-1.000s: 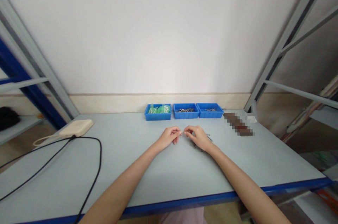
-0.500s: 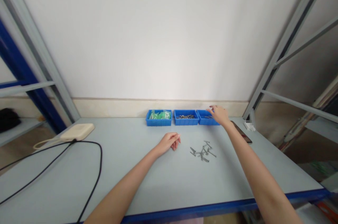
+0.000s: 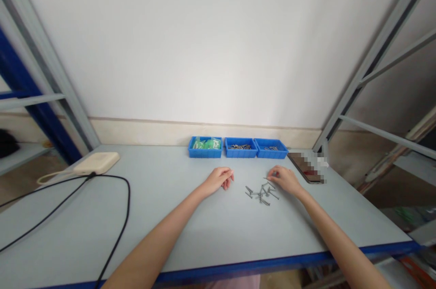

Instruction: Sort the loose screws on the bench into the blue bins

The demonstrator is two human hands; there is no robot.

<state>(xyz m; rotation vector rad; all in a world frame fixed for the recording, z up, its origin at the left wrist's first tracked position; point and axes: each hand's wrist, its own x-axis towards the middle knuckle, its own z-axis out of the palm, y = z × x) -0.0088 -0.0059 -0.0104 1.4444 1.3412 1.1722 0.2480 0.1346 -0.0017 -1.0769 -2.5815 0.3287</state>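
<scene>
Several long metal screws point(image 3: 263, 194) lie in a loose pile on the grey table point(image 3: 211, 234). My right hand point(image 3: 283, 178) is at the pile's upper right edge, thumb and fingers pinched on a screw point(image 3: 266, 178). Left of the pile, my left hand point(image 3: 220, 178) rests on the table with its fingers curled; whether anything is inside them is hidden. Behind stand three blue bins in a row: the left bin point(image 3: 205, 153) holds green and clear packets, the middle bin point(image 3: 240, 153) many small metal pieces, the right bin point(image 3: 271, 154) fewer metal pieces.
A dark flat device point(image 3: 305, 168) lies at the right, partly blurred out. At the left sit a cream box point(image 3: 97, 163) and looping black cables point(image 3: 128, 202). Metal frame posts rise at both sides, and a pale wall point(image 3: 211, 52) stands behind the bins.
My right hand has come down from the right bin to the screw pile, and its fingers have closed. My left hand has stayed in place. The view has shifted slightly.
</scene>
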